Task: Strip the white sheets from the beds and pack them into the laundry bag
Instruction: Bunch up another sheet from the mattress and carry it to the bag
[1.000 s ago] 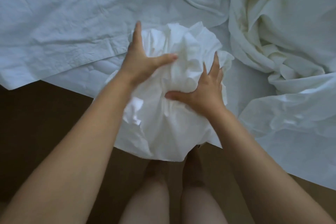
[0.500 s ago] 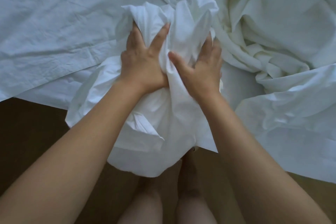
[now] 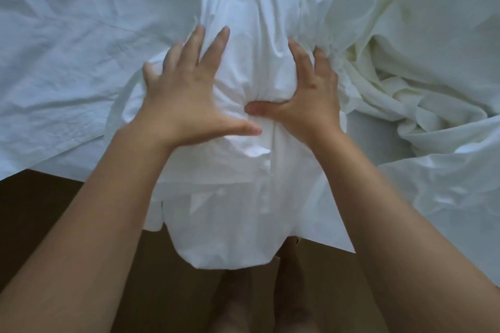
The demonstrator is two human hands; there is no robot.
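**bundled sheet** (image 3: 251, 84), centre: plain bright white, with soft grey shading in its folds. **flat sheet** (image 3: 81, 48), left: plain white with a cool pale-blue cast, its creases a slightly darker blue-grey. **crumpled sheet** (image 3: 405, 35), right: plain off-white leaning to cream, yellowish in the deepest folds. **hanging cloth** (image 3: 446, 184), lower right: white with the same pale-blue cast. **floor** (image 3: 54, 211), bottom: uniform dark brown.
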